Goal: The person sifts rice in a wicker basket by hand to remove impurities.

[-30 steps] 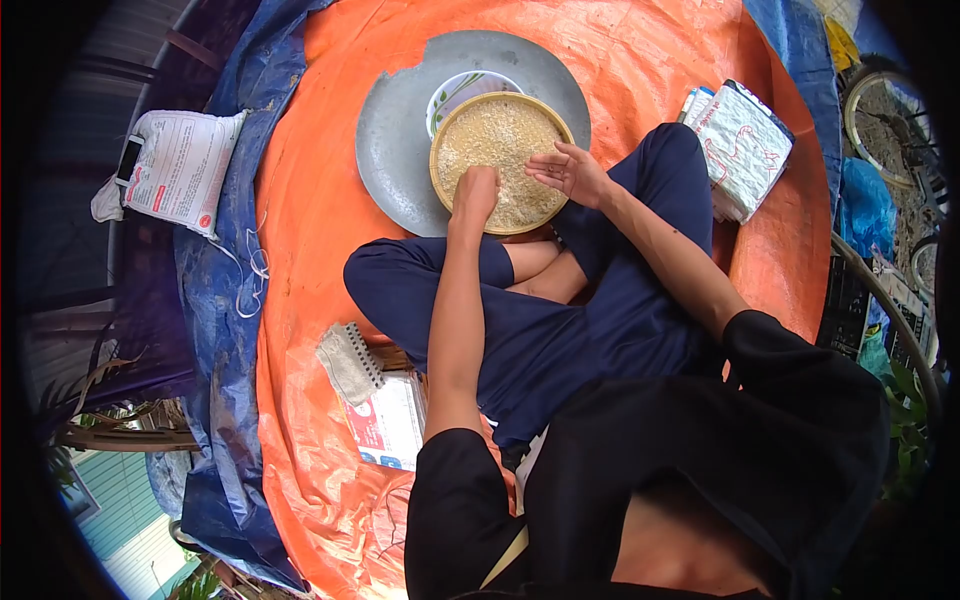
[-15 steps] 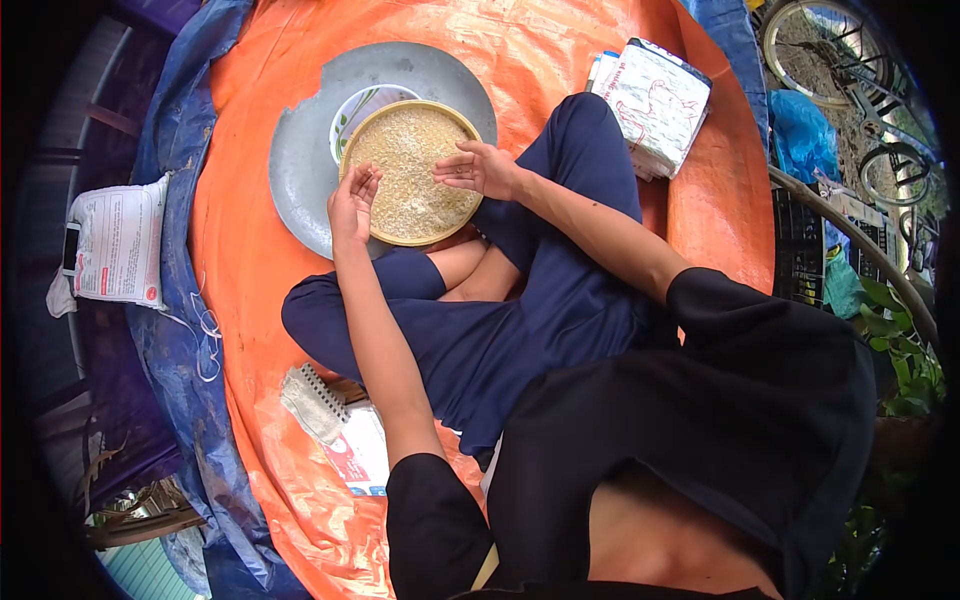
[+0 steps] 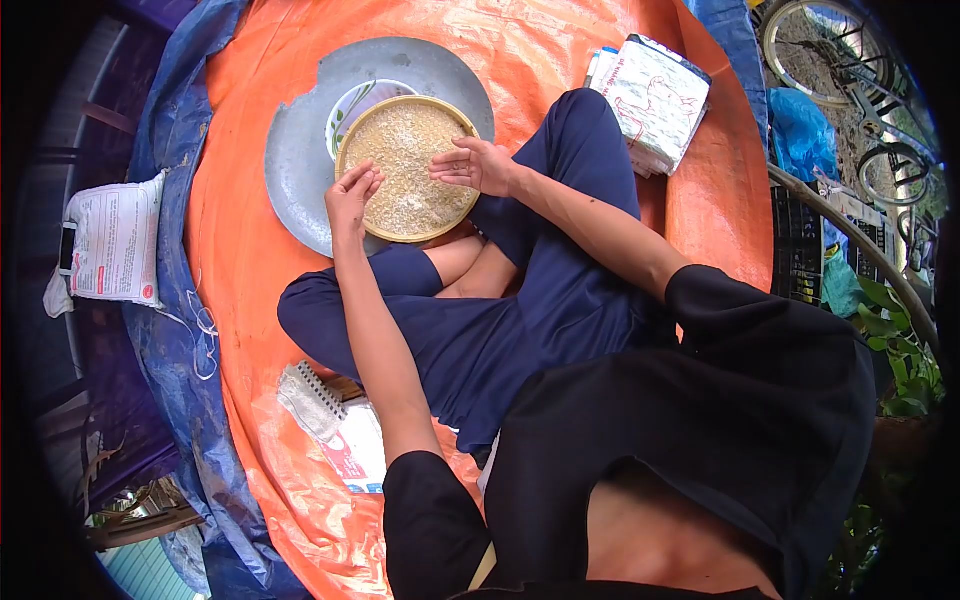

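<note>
A round, yellow-rimmed tray [image 3: 458, 227] holds a layer of pale grain [image 3: 410, 150] with whiter patches. My left hand [image 3: 353, 195] is over the tray's near left edge. Its thumb and fingertips are drawn together; anything between them is too small to make out. Over the right side of the grain is my right hand [image 3: 474, 167], palm turned inward, its fingers stretched out and holding nothing visible. Beneath the tray's far left part, a white bowl [image 3: 343, 113] with a green leaf pattern shows. Both stand on a large grey metal disc [image 3: 297, 170] with a broken edge.
My crossed legs [image 3: 450, 310] border the disc on an orange tarp [image 3: 240, 270]. Printed white bags [image 3: 655, 105] lie at right; a spiral notebook [image 3: 312, 400] and papers lie at lower left. A white sack [image 3: 115, 240] rests on the blue tarp; bicycles [image 3: 870, 100] stand far right.
The fingers of my left hand have drawn closer together over the tray's edge. My right hand stays nearly in place. The whole view has shifted slightly.
</note>
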{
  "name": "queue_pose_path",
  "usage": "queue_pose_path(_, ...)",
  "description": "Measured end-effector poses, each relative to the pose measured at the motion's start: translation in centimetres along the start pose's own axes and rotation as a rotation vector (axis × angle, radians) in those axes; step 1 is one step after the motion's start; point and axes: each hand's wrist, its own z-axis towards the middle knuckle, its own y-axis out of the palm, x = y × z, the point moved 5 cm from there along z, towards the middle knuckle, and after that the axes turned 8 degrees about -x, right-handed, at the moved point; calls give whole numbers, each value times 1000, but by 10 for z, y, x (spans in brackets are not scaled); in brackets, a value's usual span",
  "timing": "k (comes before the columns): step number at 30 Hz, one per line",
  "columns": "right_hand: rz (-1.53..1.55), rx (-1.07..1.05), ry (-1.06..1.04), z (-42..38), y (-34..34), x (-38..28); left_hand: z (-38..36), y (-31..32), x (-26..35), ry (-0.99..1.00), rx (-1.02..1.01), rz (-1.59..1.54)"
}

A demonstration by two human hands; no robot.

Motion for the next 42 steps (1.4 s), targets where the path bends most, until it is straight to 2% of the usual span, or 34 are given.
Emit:
queue_pose_path(4, -48, 19, 19, 2, -3, 3, -5, 1, 9, 24, 98, 566)
queue_pose_path(7, -79, 15, 54, 2, -3, 7, -11, 16, 20, 141, 49, 810)
queue_pose_path(10, -72, 8, 97, 2, 1, 12, -10, 49, 8, 180, -145, 546)
queue_pose_path(13, -26, -2, 131, 3, 1, 17, -23, 88, 12, 186, -266, 695)
queue_pose_path(18, 25, 47, 138, 1, -7, 16, -12, 63, 13, 219, 0, 926)
queue_pose_path(21, 18, 69, 133, 1, -6, 15, -12, 50, 15, 366, 96, 1105)
queue_pose_path(25, -19, 59, 122, 3, -5, 17, 0, 57, 11, 342, 130, 1195)
queue_pose_path(31, -3, 45, 123, 7, -16, 24, 19, 70, 11, 479, 143, 1271)
queue_pose_path(34, -9, 57, 115, 5, -14, 22, 25, 72, 12, 431, 141, 1302)
queue_pose_path(40, 23, 41, 113, 7, -14, 22, 34, 78, 17, 482, 6, 1427)
queue_pose_path(42, 16, 39, 110, 6, -13, 21, 46, 84, 11, 523, -57, 1558)
